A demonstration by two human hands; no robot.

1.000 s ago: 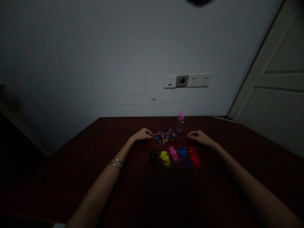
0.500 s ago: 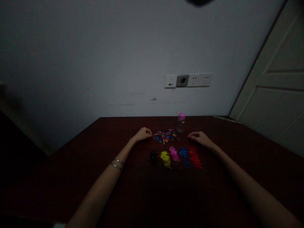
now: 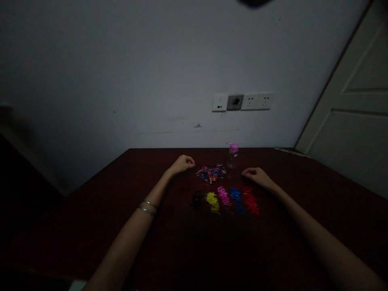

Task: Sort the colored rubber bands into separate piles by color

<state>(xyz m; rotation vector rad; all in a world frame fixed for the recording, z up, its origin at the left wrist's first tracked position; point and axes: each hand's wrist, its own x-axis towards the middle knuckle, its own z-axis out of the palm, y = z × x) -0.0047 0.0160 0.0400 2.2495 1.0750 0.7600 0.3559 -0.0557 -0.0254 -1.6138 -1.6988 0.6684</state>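
A mixed pile of colourful rubber bands [image 3: 211, 174] lies on the dark red table. My left hand [image 3: 182, 164] is just left of the pile, apart from it, with thumb and fingers curled into a pinch. Whatever those fingertips hold is too small to make out. Right of the pile, my right hand [image 3: 256, 177] rests near the tabletop, its fingertips pressed together; I cannot see anything between them. Sorted bands lie nearer to me in a row: black bands [image 3: 197, 199], yellow bands [image 3: 213, 202], pink bands [image 3: 224, 197], blue bands [image 3: 237, 199] and red bands [image 3: 251, 202].
A clear bottle [image 3: 232, 159] with a pink cap stands behind the pile, between my hands. The table [image 3: 169, 238] meets a pale wall [image 3: 157, 81] at the back, with sockets [image 3: 257, 101] on it. A white panelled door [image 3: 357, 117] is at the right.
My left hand has lifted slightly and moved a little farther back. My right hand stays nearly still beside the pile. The view has shifted slightly.
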